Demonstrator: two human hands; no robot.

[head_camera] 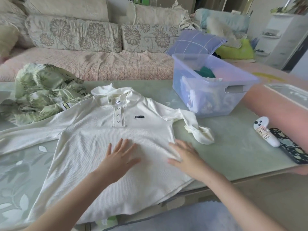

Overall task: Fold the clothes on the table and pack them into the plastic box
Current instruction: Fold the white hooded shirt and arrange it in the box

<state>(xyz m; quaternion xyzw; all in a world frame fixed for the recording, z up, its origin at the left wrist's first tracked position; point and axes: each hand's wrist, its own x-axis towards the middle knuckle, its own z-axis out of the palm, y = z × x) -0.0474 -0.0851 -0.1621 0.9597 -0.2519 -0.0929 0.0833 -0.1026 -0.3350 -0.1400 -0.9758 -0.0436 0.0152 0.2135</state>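
phone (pixel 290 147) – cut by right edge | plastic box (pixel 215 97) contents – blurred | shirt label (pixel 139 116) – unreadable

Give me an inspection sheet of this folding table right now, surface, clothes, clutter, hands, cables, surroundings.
Surface: pale green table with a leaf pattern.
Job's things: white shirt spread face up, unfolded, its hem hanging over the near edge; green patterned garment crumpled at far left; plastic box at far right, already holding clothes.
Clutter: phone in a dark patterned case and a small white plush charm near the right edge.
Hands: left hand flat and open on the shirt; right hand open at the shirt's side edge.
Cables: nothing seen.
Surroundings: sofa with floral cushions behind the table.
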